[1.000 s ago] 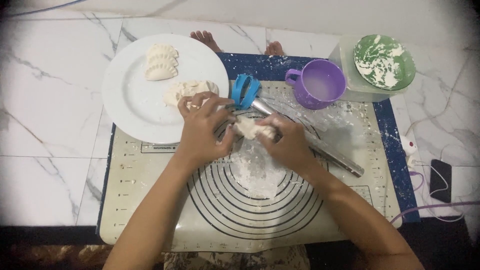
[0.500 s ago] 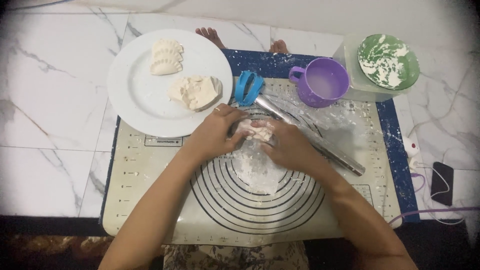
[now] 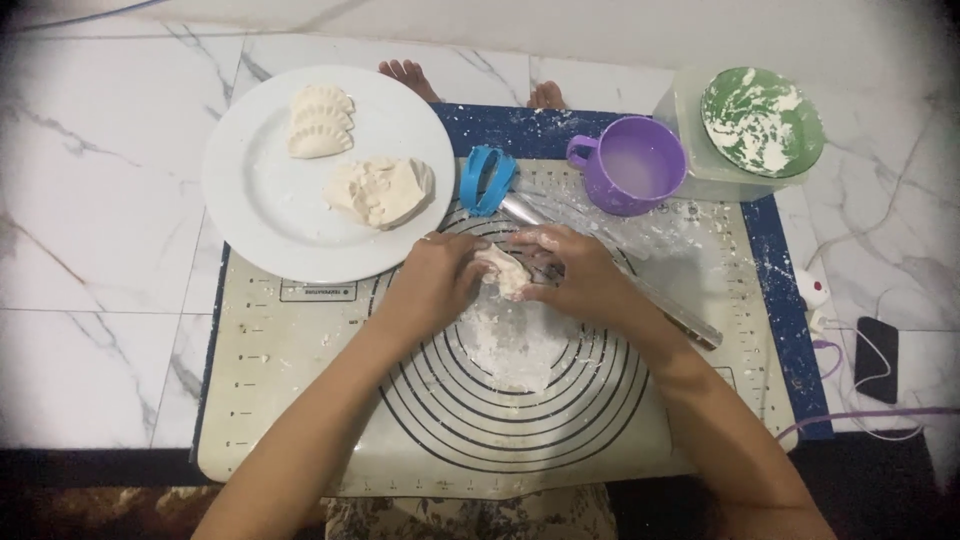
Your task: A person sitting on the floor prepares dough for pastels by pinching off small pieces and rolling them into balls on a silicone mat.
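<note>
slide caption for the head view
Both hands, left hand and right hand, pinch a dough piece over a floured baking mat.

Home floor: marble tiles (image 3: 90,200), baking mat (image 3: 300,400)

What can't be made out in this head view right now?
- Small pale dough piece: mostly covered by the left hand and right hand; its shape is unclear.
- Long clear rolling pin: middle hidden behind the right hand.
- Purple plastic mug: contents too blurred to tell.

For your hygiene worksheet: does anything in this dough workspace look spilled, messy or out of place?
Flour is scattered over the mat near the purple cup. Two bare feet touch the mat's far edge, odd beside food. Both hands hold the dough.
</note>
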